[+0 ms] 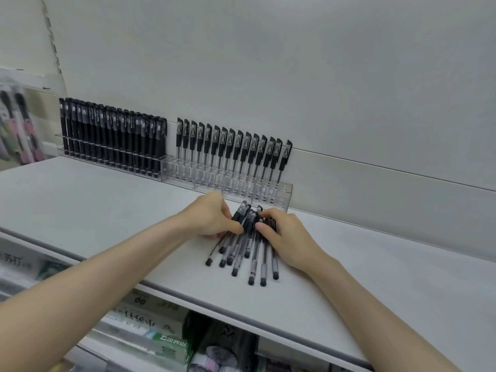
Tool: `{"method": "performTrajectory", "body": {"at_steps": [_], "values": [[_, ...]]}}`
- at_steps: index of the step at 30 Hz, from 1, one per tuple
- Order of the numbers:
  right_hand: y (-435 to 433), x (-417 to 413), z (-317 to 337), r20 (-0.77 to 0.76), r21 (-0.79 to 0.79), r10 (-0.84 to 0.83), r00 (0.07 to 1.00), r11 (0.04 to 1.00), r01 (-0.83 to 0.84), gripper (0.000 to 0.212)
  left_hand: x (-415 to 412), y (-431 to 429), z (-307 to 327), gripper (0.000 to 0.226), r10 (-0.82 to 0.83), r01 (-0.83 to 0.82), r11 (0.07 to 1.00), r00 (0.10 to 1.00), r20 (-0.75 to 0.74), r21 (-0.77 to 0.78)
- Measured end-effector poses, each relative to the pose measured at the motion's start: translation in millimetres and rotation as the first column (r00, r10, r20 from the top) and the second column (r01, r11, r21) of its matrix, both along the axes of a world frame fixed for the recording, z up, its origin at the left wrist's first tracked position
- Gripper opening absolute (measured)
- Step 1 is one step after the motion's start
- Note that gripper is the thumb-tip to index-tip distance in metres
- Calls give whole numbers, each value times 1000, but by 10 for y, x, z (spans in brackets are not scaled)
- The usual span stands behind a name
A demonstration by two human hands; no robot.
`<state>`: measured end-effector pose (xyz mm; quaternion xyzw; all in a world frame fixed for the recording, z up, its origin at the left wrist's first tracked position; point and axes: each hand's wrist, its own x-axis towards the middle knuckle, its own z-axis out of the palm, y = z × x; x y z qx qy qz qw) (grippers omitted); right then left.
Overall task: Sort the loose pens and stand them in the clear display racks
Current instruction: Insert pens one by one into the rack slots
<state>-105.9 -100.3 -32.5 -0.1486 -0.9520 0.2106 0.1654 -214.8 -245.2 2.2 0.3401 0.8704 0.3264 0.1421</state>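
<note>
Grips of left hand [212, 218] and right hand [284, 234] both curled onto the loose pens [241, 251] heaped on the shelf [107, 210] just before the right rack [281, 196]; left rack [166, 167] seemingly full, heap yet to be sorted and stood.

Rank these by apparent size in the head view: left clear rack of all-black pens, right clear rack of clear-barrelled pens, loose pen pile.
Largest, too alike to split: left clear rack of all-black pens and right clear rack of clear-barrelled pens.
Smallest: loose pen pile.
</note>
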Motion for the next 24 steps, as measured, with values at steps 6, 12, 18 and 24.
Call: {"method": "performTrajectory", "body": {"at_steps": [6, 12, 18, 24], "values": [[-16, 40, 30, -45, -26, 9, 999, 1000, -11, 35, 32, -103, -36, 17, 0, -21, 985, 993, 120, 171], [-174, 27, 351, -390, -473, 7, 921, 856, -207, 34, 122, -254, 34, 14, -309, 49, 823, 875, 373, 566], [-169, -11, 639, -571, -584, -138, 809, 761, -282, 31, 96, 8, 122, 16, -421, 83, 748, 827, 374, 659], [-55, -103, 788, -640, -558, -227, 734, 794, -241, 23, -138, 292, 166, 16, -461, 135, 713, 829, 316, 688]]}}
